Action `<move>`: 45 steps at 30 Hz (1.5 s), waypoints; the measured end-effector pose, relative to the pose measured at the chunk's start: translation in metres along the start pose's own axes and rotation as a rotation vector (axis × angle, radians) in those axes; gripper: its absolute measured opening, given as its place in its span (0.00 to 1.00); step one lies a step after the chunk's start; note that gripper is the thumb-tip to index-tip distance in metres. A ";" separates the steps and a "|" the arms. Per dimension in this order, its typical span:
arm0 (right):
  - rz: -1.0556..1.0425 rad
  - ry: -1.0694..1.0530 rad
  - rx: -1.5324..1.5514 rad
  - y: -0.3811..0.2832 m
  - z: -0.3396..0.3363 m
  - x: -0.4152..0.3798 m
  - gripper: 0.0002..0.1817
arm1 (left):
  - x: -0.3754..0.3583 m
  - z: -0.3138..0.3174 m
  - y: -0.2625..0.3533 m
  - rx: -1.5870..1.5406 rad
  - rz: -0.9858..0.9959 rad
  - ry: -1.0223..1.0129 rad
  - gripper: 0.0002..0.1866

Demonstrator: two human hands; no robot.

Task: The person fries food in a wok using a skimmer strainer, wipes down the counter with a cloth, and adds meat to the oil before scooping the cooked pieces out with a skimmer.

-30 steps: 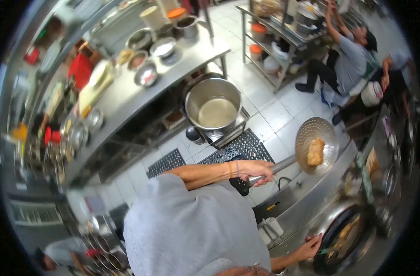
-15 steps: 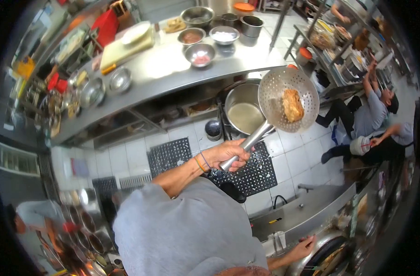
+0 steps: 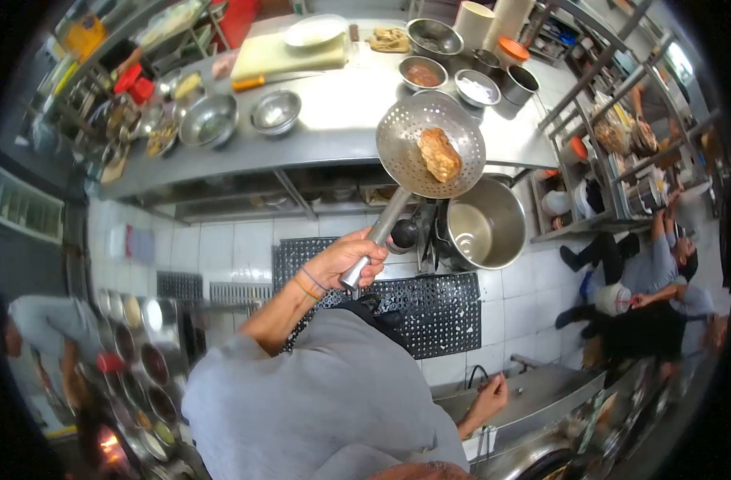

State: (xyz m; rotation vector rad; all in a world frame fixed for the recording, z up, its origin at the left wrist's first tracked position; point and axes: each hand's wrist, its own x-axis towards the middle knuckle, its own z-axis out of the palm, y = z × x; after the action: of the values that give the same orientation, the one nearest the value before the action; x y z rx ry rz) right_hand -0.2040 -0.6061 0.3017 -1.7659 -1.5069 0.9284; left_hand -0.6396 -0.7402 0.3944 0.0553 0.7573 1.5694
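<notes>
My left hand is closed round the metal handle of a large perforated skimmer. One browned, fried-looking piece of food lies in the skimmer's bowl. The skimmer is raised, and its bowl overlaps the front edge of the steel worktable in view. Beside it, lower right, stands a deep pot with some liquid at the bottom. My right hand is at the lower right near a steel counter, its fingers loosely bent and slightly apart, holding nothing.
On the worktable are metal bowls, a cutting board with a white plate, and an orange-handled knife. Black perforated mats lie on the floor. Co-workers are at the right; another person is at the left.
The view has turned. My left hand and the skimmer, still bearing the food, have shifted left relative to the pot. My right hand has moved up and left, away from the round pan.
</notes>
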 end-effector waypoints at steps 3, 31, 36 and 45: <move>-0.012 -0.105 0.018 -0.006 0.018 0.021 0.15 | -0.010 -0.002 0.001 -0.038 0.084 0.070 0.14; 0.137 0.061 -0.077 -0.062 0.182 -0.014 0.14 | 0.309 -0.049 0.404 0.531 0.303 0.114 0.06; 0.159 0.048 -0.150 -0.100 0.209 -0.023 0.13 | 0.362 -0.088 0.435 1.146 0.553 -0.087 0.07; 0.213 0.087 -0.125 -0.076 0.216 -0.034 0.14 | 0.466 -0.177 0.429 1.546 0.945 0.400 0.18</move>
State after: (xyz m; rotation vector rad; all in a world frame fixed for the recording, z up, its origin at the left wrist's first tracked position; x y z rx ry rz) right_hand -0.4282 -0.6249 0.2490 -2.0619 -1.3673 0.8629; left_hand -1.1746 -0.3737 0.2832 1.4173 2.3408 1.4110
